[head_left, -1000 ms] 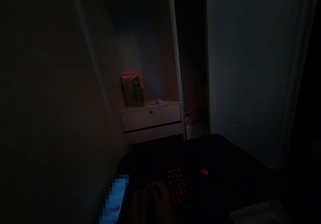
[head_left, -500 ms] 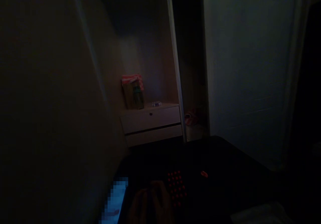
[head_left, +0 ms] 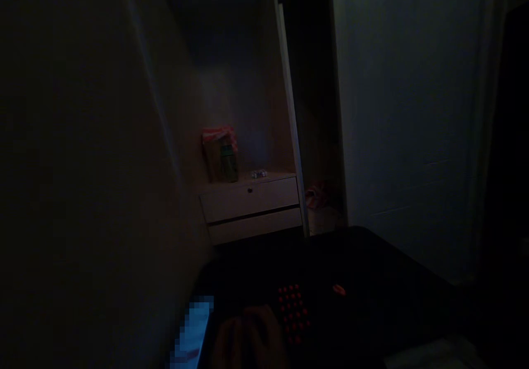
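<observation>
The room is very dark. Low in the middle of the view, a dim hand, which looks like my left hand (head_left: 248, 336), rests on a black surface (head_left: 372, 270). Its fingers seem curled, but the dark hides whether it holds anything. Just right of it is a block of small red glowing keys (head_left: 293, 314), with a single red light (head_left: 339, 289) further right. Left of the hand a blue-lit screen (head_left: 193, 330) glows, seen nearly edge-on. My right hand is out of view.
A pale two-drawer unit (head_left: 252, 206) stands against the far wall, with a red-topped bag (head_left: 218, 151), a green bottle (head_left: 228, 164) and small items on top. A white upright post (head_left: 291, 137) and a red-and-white object (head_left: 316, 197) are beside it. A pale wall (head_left: 405, 110) is at right.
The view has shifted slightly, so the drawer unit and red keys sit a little lower in the frame. The hand stays by the red keys.
</observation>
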Motion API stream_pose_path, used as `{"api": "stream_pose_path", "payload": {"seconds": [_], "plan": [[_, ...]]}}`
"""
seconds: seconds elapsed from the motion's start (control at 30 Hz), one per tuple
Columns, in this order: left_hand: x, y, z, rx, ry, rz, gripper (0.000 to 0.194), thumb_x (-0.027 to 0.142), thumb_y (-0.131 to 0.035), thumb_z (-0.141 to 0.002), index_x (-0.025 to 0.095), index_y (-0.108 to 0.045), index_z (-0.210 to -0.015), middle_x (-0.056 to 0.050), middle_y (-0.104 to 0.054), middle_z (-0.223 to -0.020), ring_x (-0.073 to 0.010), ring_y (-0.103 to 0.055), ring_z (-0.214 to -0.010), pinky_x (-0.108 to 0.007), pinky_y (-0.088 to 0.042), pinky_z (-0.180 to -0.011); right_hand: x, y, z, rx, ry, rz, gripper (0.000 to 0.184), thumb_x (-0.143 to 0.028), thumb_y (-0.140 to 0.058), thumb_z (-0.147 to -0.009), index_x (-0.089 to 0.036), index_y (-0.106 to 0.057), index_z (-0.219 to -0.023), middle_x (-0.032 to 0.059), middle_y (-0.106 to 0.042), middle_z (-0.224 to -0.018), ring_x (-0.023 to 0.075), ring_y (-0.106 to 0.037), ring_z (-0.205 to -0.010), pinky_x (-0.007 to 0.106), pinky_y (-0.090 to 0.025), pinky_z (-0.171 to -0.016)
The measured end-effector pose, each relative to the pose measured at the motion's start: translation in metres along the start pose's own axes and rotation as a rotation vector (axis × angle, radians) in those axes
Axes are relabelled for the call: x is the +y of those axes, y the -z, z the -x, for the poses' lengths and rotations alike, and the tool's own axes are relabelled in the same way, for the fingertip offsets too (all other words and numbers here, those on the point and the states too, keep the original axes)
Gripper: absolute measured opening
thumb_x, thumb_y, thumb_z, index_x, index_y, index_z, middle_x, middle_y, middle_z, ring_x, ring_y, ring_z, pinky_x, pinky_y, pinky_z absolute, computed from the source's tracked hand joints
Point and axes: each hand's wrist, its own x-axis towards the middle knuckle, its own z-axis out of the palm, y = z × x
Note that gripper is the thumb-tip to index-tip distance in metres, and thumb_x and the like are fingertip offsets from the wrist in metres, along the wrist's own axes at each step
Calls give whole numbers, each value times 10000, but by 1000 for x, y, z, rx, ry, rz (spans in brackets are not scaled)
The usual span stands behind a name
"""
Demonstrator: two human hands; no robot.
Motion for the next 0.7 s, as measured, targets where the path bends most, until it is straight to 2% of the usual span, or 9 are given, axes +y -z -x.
{"api": "stream_pose_path", "payload": {"seconds": [0.1, 0.2, 0.33, 0.43, 0.53, 0.7], "plan": [[4, -2, 1, -24, -19, 13, 693, 831, -678, -619, 217, -770, -924, -153, -788, -1133, -396, -689, -1168, -536, -498, -1108, -4, 3, -4, -1, -13, -33, 339, -521, -623, -928, -268, -771, -1098, 82, -768, -1123, 279, -708, -1085, 381, -562, -984], [15, -4, 5, -80, 2, 60, 666, 798, -663, -689, 207, -760, -981, -145, -790, -1141, -363, -698, -1159, -504, -505, -1102, -14, 7, -6, 12, -43, -27, 352, -515, -615, -941, -260, -746, -1145, 80, -755, -1159, 265, -704, -1092, 369, -541, -1012], [22, -6, 6, -157, 50, 103, 748, 806, -635, -722, 147, -722, -1066, -190, -760, -1194, -350, -687, -1180, -483, -499, -1108, -21, 9, -5, -11, -57, -19, 356, -490, -652, -925, -263, -715, -1193, 70, -742, -1174, 254, -696, -1120, 338, -543, -1002], [16, -5, 5, -90, 30, 103, 740, 787, -646, -732, 146, -705, -1095, -198, -736, -1237, -346, -676, -1201, -496, -488, -1122, -20, 7, -4, -14, -35, 5, 339, -423, -680, -912, -262, -709, -1210, 67, -730, -1218, 248, -676, -1169, 335, -519, -1045], [10, -3, 4, -19, 11, 110, 705, 800, -669, -692, 184, -720, -1031, -166, -759, -1177, -352, -688, -1170, -514, -511, -1094, -18, 5, -2, -42, -6, 5, 280, -406, -637, -940, -255, -728, -1158, 73, -739, -1168, 248, -686, -1132, 352, -524, -1034], [7, -3, 3, -25, 24, 71, 690, 822, -687, -624, 210, -745, -939, -149, -794, -1091, -360, -716, -1097, -523, -533, -1063, -14, 5, -1, -53, 40, 13, 290, -475, -633, -936, -265, -785, -1065, 91, -752, -1116, 276, -698, -1099, 394, -539, -1016]]}}
